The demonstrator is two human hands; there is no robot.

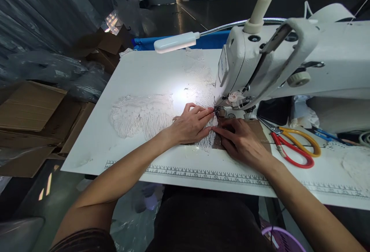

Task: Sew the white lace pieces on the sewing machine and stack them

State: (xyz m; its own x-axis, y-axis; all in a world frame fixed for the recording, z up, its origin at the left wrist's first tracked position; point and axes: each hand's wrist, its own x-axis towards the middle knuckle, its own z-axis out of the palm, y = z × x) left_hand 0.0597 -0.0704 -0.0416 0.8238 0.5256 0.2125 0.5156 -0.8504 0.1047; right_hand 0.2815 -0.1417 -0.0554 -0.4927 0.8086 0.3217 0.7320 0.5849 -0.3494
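My left hand lies palm down over white lace trim, its fingers stretched toward the needle area of a white sewing machine. The left fingertips touch the lace just in front of the presser foot. My right hand rests on a brown strip on the table, fingers apart. Its extended index finger touches the lace edge beside the left thumb. Fringed lace spreads flat to the left and also runs behind the needle. The undersides of both hands are hidden.
Scissors with red and yellow handles lie right of my right hand, near a dark flat object. A lamp lights the white table, whose front edge has a printed ruler. Cardboard boxes stand at left.
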